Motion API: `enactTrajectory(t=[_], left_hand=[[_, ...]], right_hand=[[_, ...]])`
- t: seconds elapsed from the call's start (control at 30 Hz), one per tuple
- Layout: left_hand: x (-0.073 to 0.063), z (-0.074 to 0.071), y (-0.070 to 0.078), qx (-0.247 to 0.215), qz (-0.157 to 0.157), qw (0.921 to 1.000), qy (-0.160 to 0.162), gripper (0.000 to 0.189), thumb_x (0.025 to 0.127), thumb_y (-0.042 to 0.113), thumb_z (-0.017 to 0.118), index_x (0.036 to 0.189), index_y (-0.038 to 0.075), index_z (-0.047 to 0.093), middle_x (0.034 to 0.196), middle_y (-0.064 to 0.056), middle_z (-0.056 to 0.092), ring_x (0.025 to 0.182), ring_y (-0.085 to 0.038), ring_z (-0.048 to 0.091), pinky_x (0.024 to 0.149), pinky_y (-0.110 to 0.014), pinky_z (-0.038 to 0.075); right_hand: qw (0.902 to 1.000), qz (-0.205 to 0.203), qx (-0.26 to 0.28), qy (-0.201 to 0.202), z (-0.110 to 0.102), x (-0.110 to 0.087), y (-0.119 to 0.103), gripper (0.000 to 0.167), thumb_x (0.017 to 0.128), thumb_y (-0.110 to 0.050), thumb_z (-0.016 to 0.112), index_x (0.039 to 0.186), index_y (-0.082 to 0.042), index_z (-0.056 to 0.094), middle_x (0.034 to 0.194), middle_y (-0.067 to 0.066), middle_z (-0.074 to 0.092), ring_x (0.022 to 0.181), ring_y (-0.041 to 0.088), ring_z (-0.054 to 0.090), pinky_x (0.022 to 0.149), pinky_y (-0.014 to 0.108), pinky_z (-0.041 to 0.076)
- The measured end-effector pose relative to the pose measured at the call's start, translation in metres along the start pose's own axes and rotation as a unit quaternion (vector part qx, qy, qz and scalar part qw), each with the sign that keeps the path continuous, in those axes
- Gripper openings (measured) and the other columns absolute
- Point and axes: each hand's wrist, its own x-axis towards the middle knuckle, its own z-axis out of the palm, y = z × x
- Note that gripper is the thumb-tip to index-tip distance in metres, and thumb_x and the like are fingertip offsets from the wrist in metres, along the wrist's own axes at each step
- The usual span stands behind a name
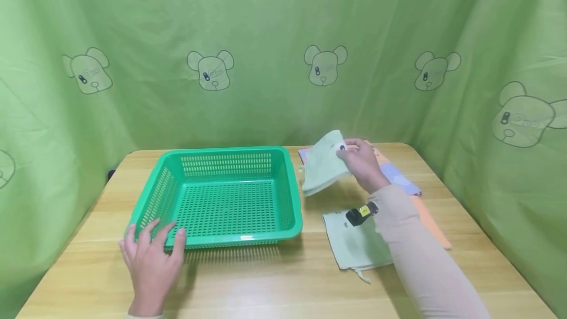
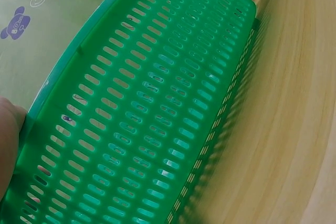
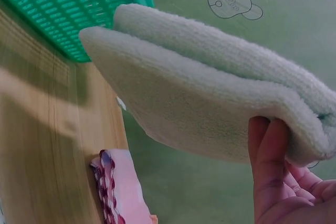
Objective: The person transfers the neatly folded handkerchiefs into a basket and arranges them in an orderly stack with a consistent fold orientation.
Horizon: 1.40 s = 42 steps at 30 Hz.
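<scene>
My right hand (image 1: 363,164) pinches a folded pale green towel (image 1: 325,164) by its right edge, thumb on the near face. It hangs tilted above the table, right of the basket. The right wrist view shows the thick fleecy layers of that towel (image 3: 178,87) and the fingers (image 3: 270,161) at its fold. At the near left corner of the green plastic basket (image 1: 235,238), my left hand (image 1: 152,260) rests with spread fingers over the rim. A second pale green towel (image 1: 354,247) with a hanging loop lies on the table, partly hidden under my right forearm.
Orange cloth (image 1: 429,223) and purple cloth (image 1: 398,178) lie flat along the table's right side. Pink cloth with a dark red trim (image 3: 118,182) shows in the right wrist view. A green curtain (image 1: 266,112) with bear faces encloses the wooden table (image 1: 248,284).
</scene>
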Motion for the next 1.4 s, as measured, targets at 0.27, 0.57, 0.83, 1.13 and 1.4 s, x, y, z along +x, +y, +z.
enactTrajectory(t=[0.27,0.57,0.83,1.13,1.4], left_hand=[[0.000,-0.001,0.001,0.003,-0.009,0.9999,-0.010,0.040,0.094,0.037,0.056,0.112,0.003,0.067,0.132,-0.027,0.050,0.139,-0.048,0.014,0.108,-0.069,-0.004],[-0.001,-0.001,0.001,0.003,-0.006,0.9999,-0.008,0.041,0.094,0.037,0.055,0.111,0.002,0.067,0.131,-0.028,0.050,0.139,-0.049,0.014,0.108,-0.069,-0.006],[0.000,-0.002,0.001,0.005,-0.008,0.9999,-0.010,0.041,0.094,0.037,0.056,0.112,0.002,0.066,0.132,-0.028,0.050,0.139,-0.049,0.014,0.108,-0.068,-0.007],[0.000,-0.002,0.002,0.002,-0.007,0.9999,-0.007,0.040,0.094,0.037,0.056,0.112,0.002,0.067,0.132,-0.028,0.050,0.138,-0.050,0.015,0.107,-0.069,-0.006],[0.000,-0.001,0.001,0.001,-0.001,1.0000,-0.003,0.040,0.093,0.037,0.057,0.111,0.003,0.067,0.131,-0.028,0.051,0.138,-0.049,0.015,0.107,-0.070,-0.005]], right_hand=[[0.9997,-0.008,0.021,0.001,0.004,-0.003,-0.009,0.050,0.095,-0.007,0.053,0.139,0.006,0.034,0.122,0.023,0.052,0.093,0.021,0.059,0.079,0.027,0.055],[0.9993,-0.011,0.036,-0.006,0.006,-0.004,-0.018,0.049,0.096,-0.009,0.052,0.140,0.003,0.033,0.123,0.022,0.050,0.100,0.026,0.057,0.082,0.029,0.055],[0.9990,-0.010,0.044,-0.002,0.012,-0.004,-0.028,0.050,0.096,-0.009,0.052,0.141,0.001,0.033,0.124,0.019,0.051,0.100,0.024,0.058,0.084,0.028,0.054],[0.9980,-0.014,0.062,-0.001,0.014,-0.006,-0.035,0.047,0.097,-0.009,0.051,0.140,0.001,0.034,0.122,0.016,0.051,0.100,0.021,0.058,0.086,0.026,0.053],[0.9953,-0.013,0.096,0.002,0.019,-0.008,-0.041,0.047,0.097,-0.008,0.051,0.140,0.002,0.033,0.123,0.016,0.051,0.097,0.019,0.059,0.086,0.026,0.053]])
